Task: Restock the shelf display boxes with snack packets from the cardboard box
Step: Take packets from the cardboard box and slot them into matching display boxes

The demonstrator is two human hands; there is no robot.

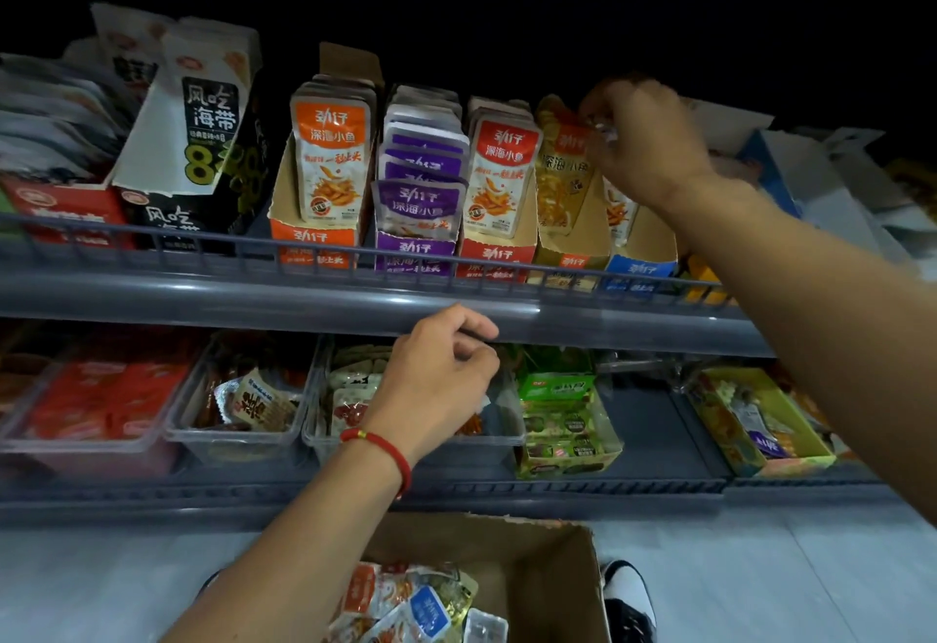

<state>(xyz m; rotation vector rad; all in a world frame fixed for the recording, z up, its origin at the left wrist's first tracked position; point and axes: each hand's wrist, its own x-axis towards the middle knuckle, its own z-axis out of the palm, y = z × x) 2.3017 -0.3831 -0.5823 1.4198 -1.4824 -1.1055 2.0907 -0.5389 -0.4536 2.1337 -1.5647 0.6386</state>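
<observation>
- The right hand (641, 145) is up at the far shelf, fingers curled on the top of a yellow packet (560, 171) standing in the yellow display box (568, 237).
- The left hand (436, 379) hangs loosely curled below the shelf edge (253, 295), holding nothing.
- The cardboard box (557, 571) sits near, with loose packets (410, 607) inside.

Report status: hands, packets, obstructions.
Right hand pinching packet at yellow display box. Left hand curled, empty, at shelf edge. Cardboard box below, packets remaining. No obstruction seen.
</observation>
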